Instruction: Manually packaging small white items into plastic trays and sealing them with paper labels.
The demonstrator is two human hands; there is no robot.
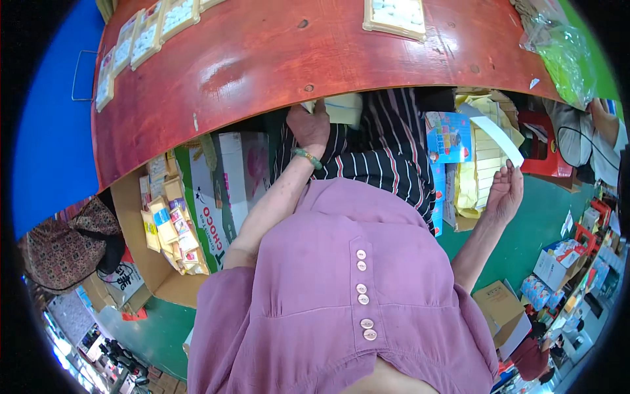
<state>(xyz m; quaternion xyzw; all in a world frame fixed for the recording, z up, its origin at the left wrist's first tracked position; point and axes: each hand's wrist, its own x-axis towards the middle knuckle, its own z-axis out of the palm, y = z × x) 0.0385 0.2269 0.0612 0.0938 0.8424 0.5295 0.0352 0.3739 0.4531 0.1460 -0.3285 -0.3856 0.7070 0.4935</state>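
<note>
My left hand, with a green bead bracelet at the wrist, is just under the table's near edge. Its fingers close on a pale yellow sheet above my lap; the table edge hides part of the sheet and the fingertips. Out to the right, my right hand pinches the lower end of a white paper strip between thumb and fingers. That strip slants up and left across a pile of yellow sheets in a box beside my knee.
The red wooden table carries shallow trays of white pieces at far left and another tray at far centre. A clear plastic bag lies at its right end. On my left stands an open carton of small packs.
</note>
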